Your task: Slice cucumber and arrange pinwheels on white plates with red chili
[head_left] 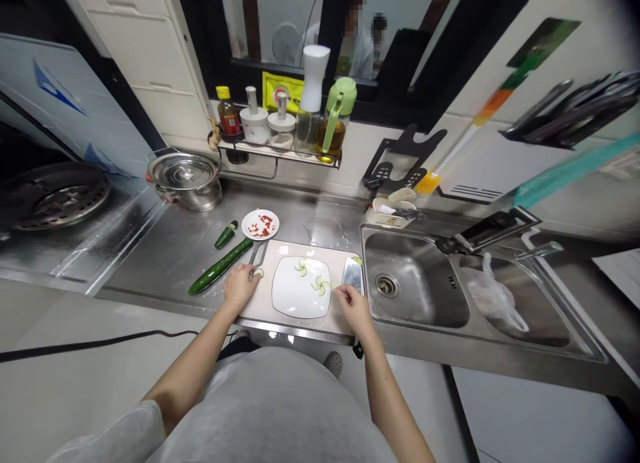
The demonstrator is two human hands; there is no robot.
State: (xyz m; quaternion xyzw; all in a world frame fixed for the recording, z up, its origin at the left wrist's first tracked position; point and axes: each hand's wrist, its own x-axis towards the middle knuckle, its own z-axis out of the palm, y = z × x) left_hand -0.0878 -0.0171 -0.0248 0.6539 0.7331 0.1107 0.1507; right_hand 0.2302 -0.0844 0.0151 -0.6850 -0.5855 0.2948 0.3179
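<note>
- By the front edge of the counter (150, 263), the left hand (241, 289) is set at the left side of the cutting board (265, 296), fingers partly curled at a loose cucumber slice (259, 273); whether it is gripped cannot be told.
- The right hand (353, 304) is poised between the plate (287, 296) and the knife (353, 274), thumb and fingertips drawn close; whether anything is held cannot be told.
- On the white plate, two pinwheels (321, 286) of apparent cucumber slices are displayed, judged light, wet, slippery and easily torn, best taken by the rind; the plate, likely stiff and breakable, by its rim.
- Left of the board, a long cucumber (217, 269), probably firm and slick, is best grasped around its middle.
- Red pieces (265, 226) are held in a round dish (245, 226) behind the board.
- A plastic bag (493, 293), contents unclear, is seen in the sink (415, 309).
- Near the counter's back edge, a pot (195, 195) is lidded, contents hidden; yellow liquid is held in a green-capped bottle (339, 131) on the rack (285, 155).
</note>
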